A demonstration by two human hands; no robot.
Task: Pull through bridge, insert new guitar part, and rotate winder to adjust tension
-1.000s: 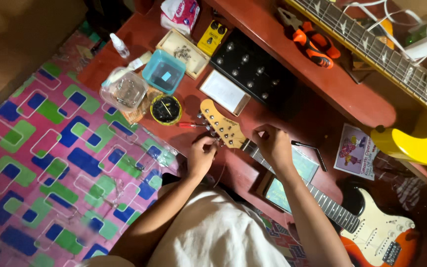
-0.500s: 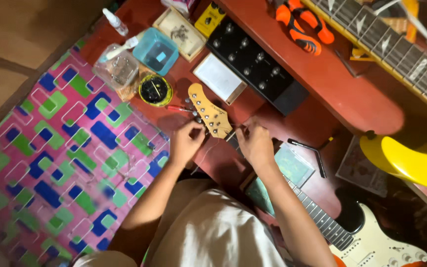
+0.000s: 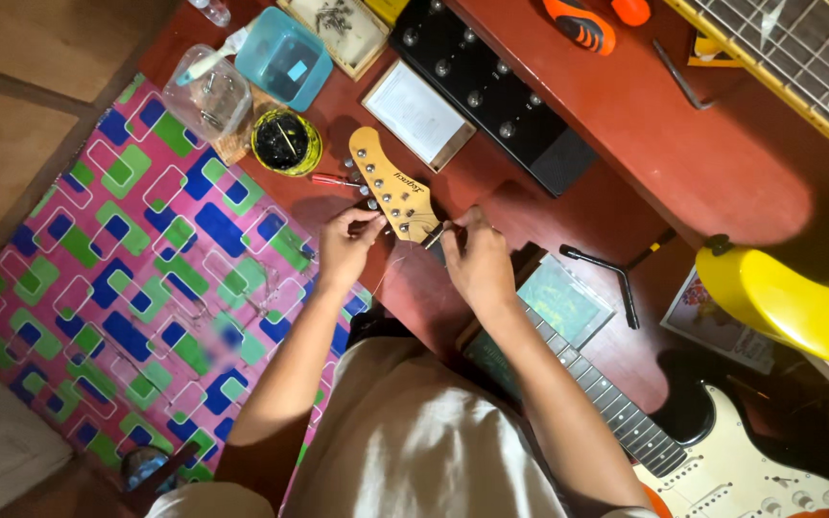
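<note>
Since the earlier frame both hands are seen closer to the headstock (image 3: 390, 187). Left hand (image 3: 345, 245) is pinched at its near tuning pegs; right hand (image 3: 477, 259) is closed on the neck (image 3: 587, 379), whose long axis runs far-left to near-right on the desk (image 3: 664, 144).

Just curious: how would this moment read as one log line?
left hand: at guitar headstock | right hand: on neck near headstock | grips unclear

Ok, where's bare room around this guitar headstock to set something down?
Free: red tabletop between the black pedal board and the yellow guitar body; patterned mat beside the left hand. Crowded: containers above the headstock, near the right hand.
</note>
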